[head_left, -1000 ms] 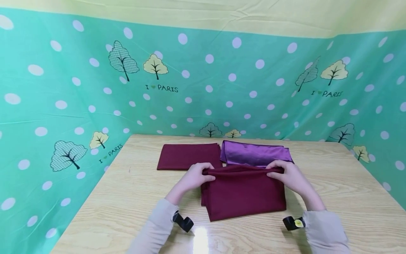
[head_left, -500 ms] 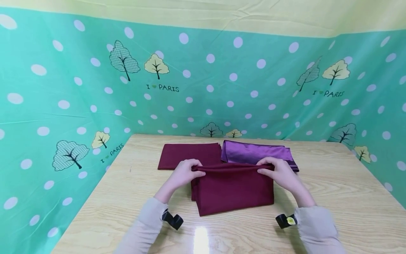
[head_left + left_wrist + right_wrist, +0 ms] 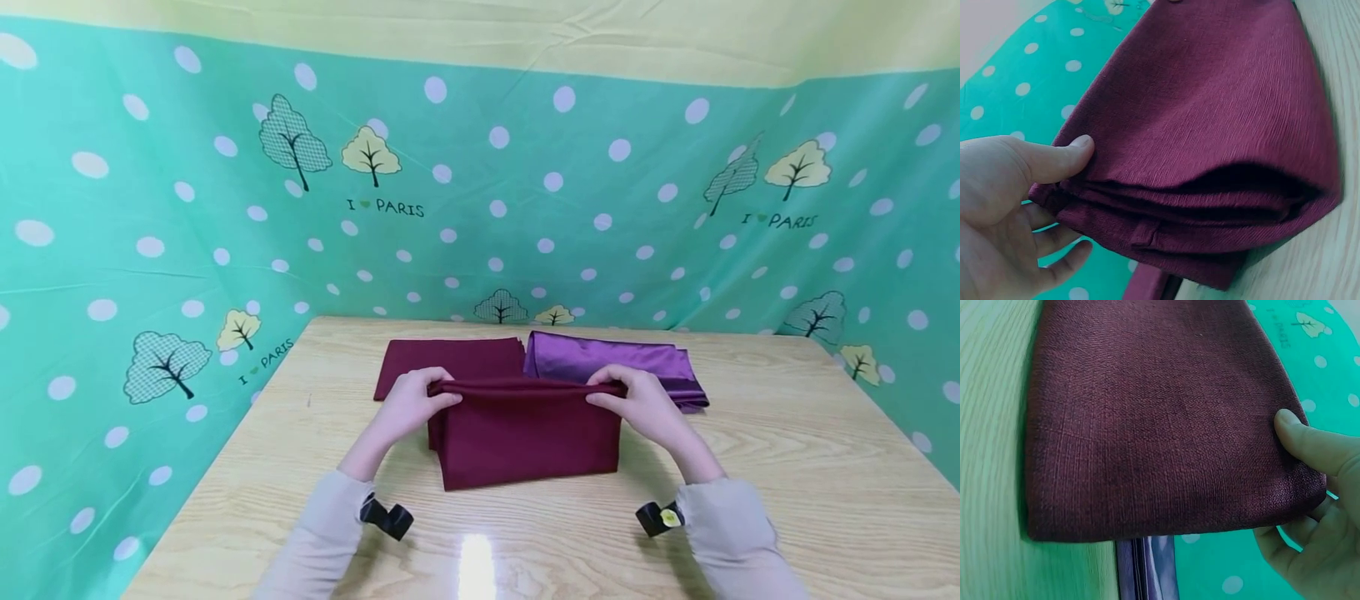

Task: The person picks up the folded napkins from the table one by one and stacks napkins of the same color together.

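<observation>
A folded maroon cloth (image 3: 532, 433) is held up by its top edge between both hands, its lower edge hanging toward the table. My left hand (image 3: 415, 403) pinches the upper left corner, with the thumb on the near face; in the left wrist view several stacked layers of the cloth (image 3: 1210, 125) show at that side. At the upper right corner my right hand (image 3: 633, 402) pinches the cloth, thumb in front and fingers behind. The right wrist view shows a smooth folded side of the cloth (image 3: 1160, 425).
Behind, a second folded maroon cloth (image 3: 450, 358) lies flat on the wooden table (image 3: 787, 467). Beside it on the right lies a folded shiny purple cloth (image 3: 615, 354), partly hidden by the held cloth. A green dotted curtain (image 3: 480, 183) surrounds the table's back and sides.
Both hands have moved left and slightly away with the held maroon cloth. More of the purple cloth's right end now shows. The two cloths behind have stayed in place.
</observation>
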The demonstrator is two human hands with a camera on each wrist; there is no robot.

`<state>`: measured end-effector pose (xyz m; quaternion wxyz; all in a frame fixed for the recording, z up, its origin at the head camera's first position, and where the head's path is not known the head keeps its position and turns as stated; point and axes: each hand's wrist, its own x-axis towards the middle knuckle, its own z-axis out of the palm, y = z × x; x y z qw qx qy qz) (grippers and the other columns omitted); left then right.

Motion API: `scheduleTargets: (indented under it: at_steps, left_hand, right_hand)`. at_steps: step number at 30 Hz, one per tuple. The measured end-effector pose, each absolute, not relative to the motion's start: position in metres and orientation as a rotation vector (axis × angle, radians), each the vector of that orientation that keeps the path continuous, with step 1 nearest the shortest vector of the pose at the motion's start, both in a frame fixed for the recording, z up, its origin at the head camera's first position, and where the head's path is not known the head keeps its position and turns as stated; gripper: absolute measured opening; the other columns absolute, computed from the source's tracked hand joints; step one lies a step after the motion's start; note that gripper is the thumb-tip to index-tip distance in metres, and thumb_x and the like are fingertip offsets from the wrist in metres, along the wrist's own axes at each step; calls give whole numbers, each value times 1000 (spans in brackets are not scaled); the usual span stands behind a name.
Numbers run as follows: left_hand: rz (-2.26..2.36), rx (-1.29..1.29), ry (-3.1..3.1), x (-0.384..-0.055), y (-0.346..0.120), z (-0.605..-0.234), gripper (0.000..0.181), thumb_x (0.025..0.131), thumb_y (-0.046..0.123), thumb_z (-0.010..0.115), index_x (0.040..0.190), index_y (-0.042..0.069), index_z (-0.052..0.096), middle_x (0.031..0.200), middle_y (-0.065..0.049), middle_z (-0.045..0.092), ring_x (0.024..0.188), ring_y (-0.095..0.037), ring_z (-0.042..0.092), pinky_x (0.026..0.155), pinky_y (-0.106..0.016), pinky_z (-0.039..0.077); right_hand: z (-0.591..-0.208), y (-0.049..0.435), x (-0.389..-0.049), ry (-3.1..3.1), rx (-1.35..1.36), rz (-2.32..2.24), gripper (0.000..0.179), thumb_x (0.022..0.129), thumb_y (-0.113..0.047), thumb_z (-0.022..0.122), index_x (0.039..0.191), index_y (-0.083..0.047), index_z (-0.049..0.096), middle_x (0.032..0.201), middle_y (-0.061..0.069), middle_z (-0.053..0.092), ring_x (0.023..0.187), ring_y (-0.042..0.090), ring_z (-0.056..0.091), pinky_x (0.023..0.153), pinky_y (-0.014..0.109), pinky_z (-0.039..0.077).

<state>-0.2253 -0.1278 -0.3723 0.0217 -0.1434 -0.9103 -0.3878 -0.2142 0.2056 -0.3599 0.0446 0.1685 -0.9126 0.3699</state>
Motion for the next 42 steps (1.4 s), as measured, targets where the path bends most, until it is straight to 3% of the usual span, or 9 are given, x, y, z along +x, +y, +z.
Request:
scheduleTargets:
  at_steps: [17, 26, 42]
  left_hand:
    - [-1328, -354, -2720, -228, -156, -361, 9, 80, 20, 69, 86, 17, 63, 79, 1, 62, 68, -16, 52, 63, -30, 43]
    - [-1344, -245, -2606, -229, -165, -363, 15, 79, 22, 70, 90, 14, 63, 84, -3, 63, 75, -15, 53, 65, -27, 43]
    - [-1433, -65, -2547, -240, -176, -356, 29, 78, 26, 71, 100, 10, 61, 95, -9, 66, 80, -17, 57, 66, -27, 46]
  right_hand:
    - [-352, 180, -225, -2772, 575, 1096, 17, 79, -26, 70, 91, -15, 63, 91, -2, 63, 86, 15, 55, 77, 34, 43]
    - [-347, 167, -232, -2770, 535, 1065, 24, 74, -32, 74, 83, -15, 61, 79, -3, 61, 70, 14, 49, 68, 30, 42]
    - [-339, 154, -250, -2753, 627, 1075, 17, 80, -25, 69, 93, -14, 66, 85, -1, 65, 75, 13, 56, 68, 30, 45]
